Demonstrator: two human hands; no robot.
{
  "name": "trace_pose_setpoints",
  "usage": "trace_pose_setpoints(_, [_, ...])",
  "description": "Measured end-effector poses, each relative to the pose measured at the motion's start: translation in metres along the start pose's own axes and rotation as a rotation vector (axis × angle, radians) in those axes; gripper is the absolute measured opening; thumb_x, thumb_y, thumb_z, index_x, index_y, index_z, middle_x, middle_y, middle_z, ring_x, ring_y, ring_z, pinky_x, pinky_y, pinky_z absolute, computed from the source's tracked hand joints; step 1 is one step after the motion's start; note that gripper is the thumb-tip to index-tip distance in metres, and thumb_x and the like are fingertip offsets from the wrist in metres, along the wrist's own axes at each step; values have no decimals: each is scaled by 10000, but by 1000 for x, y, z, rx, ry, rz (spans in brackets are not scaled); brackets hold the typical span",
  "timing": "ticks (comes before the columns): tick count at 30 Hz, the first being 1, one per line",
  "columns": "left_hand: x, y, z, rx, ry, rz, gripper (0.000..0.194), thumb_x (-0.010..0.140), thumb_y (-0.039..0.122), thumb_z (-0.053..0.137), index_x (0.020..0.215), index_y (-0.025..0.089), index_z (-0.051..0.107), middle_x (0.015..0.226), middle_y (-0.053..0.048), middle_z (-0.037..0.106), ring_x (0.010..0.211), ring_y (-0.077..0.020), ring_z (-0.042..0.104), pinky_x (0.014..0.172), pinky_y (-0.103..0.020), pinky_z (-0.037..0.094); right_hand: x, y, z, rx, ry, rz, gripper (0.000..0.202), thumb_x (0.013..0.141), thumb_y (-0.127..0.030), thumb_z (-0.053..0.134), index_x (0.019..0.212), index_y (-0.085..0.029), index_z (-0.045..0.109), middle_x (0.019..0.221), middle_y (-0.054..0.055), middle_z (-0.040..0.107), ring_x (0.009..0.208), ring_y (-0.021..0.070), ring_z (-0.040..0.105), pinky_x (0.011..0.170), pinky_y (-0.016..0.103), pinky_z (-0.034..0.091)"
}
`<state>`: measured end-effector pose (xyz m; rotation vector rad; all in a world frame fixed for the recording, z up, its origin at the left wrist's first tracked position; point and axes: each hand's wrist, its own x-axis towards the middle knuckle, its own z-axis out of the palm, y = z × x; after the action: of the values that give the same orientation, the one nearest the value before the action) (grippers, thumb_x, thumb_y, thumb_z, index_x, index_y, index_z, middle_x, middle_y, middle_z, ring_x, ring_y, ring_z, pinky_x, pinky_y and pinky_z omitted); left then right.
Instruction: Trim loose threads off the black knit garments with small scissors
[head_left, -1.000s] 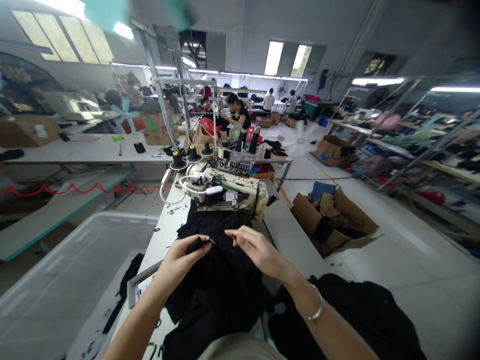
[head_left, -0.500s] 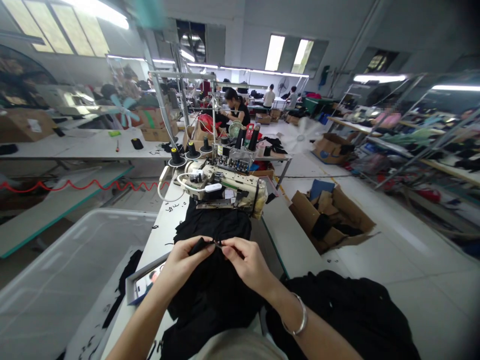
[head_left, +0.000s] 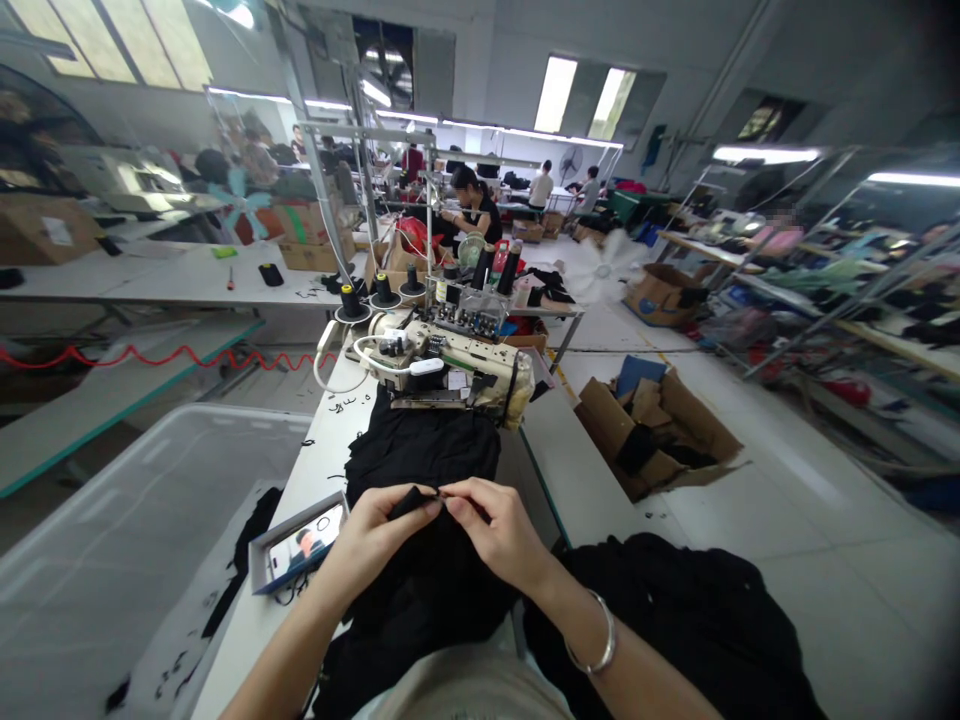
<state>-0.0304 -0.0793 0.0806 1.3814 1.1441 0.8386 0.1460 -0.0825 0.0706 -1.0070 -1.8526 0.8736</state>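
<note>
Black fabric [head_left: 427, 440] spreads over the table from the sewing machine [head_left: 450, 365] down to my lap. Above it, my left hand [head_left: 386, 525] pinches a dark folded edge of black fabric, which sticks out between thumb and fingers. My right hand [head_left: 491, 520], with a bangle on its wrist, is closed at the fingertips on the same bit, almost touching the left fingertips. The exact part between the fingertips is too small to make out. Beside my left forearm lies a phone [head_left: 304, 545] in a shallow box.
A large white plastic bin [head_left: 172, 440] stands at the left. Another heap of black fabric [head_left: 675, 620] lies at my right. An open cardboard box [head_left: 660, 430] is on the floor, with thread cones [head_left: 351, 300] behind the machine. Co-workers sit farther back.
Both hands have shifted slightly down, still pinched together on the black fabric. My left hand has moved a little to the right, uncovering more of the phone. The view has tilted slightly.
</note>
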Motion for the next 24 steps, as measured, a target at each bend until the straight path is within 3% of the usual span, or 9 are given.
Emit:
trace_pose_setpoints(8, [-3, -5, 7, -6, -53, 13, 186, 760, 309, 621, 701, 140, 672, 653, 16, 611, 654, -133, 503, 596, -198, 356, -5, 3, 1, 20, -29, -5, 172, 874, -229, 507, 932, -156, 653, 848, 56, 672, 802, 164, 623, 713, 241, 463])
trace_pose_setpoints(16, [-5, -7, 18, -76, -95, 3, 186, 764, 301, 618, 756, 138, 706, 682, 10, 640, 681, -143, 531, 630, -203, 376, -19, 16, 4, 92, 75, 35, 191, 890, -232, 475, 841, -169, 649, 821, 48, 672, 778, 161, 624, 700, 229, 457])
trace_pose_setpoints(20, [-3, -12, 27, -129, -64, 7, 210, 769, 318, 613, 800, 139, 720, 754, -14, 686, 739, -171, 575, 675, -218, 412, -34, 28, 8, 167, 74, 138, 227, 837, -359, 547, 954, -179, 620, 844, 47, 647, 756, 174, 603, 645, 235, 456])
trace_pose_setpoints(24, [-2, -29, 39, -114, -108, -29, 267, 776, 355, 594, 884, 151, 728, 808, -31, 716, 783, -201, 614, 703, -237, 440, -62, 47, 4, 198, 77, 340, 245, 733, -401, 656, 730, -165, 590, 623, -12, 553, 568, 124, 520, 522, 208, 407])
